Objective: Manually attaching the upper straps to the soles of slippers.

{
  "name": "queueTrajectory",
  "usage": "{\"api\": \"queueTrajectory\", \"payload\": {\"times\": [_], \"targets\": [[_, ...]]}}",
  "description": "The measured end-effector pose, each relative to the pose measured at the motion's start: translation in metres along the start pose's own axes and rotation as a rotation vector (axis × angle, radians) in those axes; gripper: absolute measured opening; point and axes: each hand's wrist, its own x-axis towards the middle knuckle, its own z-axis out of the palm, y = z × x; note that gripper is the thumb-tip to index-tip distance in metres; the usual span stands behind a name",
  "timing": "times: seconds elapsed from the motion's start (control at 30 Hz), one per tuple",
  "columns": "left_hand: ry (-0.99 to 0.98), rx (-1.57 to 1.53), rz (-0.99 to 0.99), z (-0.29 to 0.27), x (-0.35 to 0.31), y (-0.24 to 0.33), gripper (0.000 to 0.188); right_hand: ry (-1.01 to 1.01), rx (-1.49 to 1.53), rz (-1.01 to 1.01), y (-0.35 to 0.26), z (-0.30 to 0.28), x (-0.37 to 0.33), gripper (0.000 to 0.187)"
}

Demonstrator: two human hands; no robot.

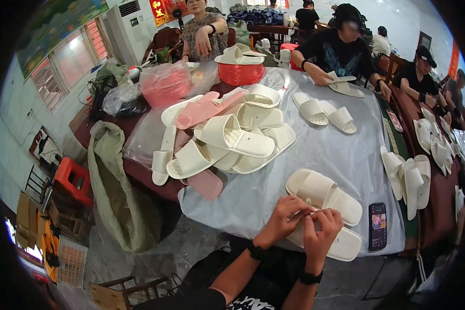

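Two cream slide slippers lie side by side at the table's near edge, the far slipper [323, 194] and the near slipper [345, 244]. Over the strap of the near one, my left hand [288, 217] and my right hand [321, 228] meet with thumbs and fingertips pinched together. What sits between the fingertips is too small or hidden to make out. My hands partly cover the near slipper. Right of the pair lies a phone [377, 227] with its screen lit.
A heap of cream slippers [237, 137] with a few pink slippers [206, 110] fills the table's left middle. Behind it stand a red spool [240, 74] and a clear bag [163, 85]. A co-worker [346, 49] handles slippers across the table. An open sack [113, 191] stands at left.
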Motion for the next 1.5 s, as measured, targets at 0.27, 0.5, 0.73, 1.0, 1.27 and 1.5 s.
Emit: {"api": "queueTrajectory", "payload": {"times": [0.27, 0.5, 0.73, 1.0, 1.27, 1.5], "targets": [[0.017, -0.034, -0.065, -0.001, 0.002, -0.002, 0.014, -0.007, -0.017, -0.043, -0.001, 0.001, 0.002, 0.007], [0.031, -0.006, -0.029, 0.001, -0.003, 0.0, 0.016, 0.005, -0.015, -0.06, 0.001, 0.0, 0.001, 0.007], [0.216, 0.448, 0.077, -0.049, 0.013, 0.022, 0.047, -0.016, 0.034, -0.051, 0.002, -0.001, 0.0, 0.009], [0.297, 1.135, -0.062, -0.168, 0.054, 0.003, 0.1, -0.04, 0.047, -0.064, 0.008, -0.005, 0.003, 0.008], [0.263, 1.223, -0.023, -0.172, 0.076, -0.066, 0.085, -0.044, 0.05, -0.085, 0.015, -0.002, 0.003, 0.007], [0.305, 1.328, -0.104, -0.18, 0.116, -0.103, 0.065, -0.016, 0.032, -0.067, 0.01, -0.001, 0.001, 0.009]]}}
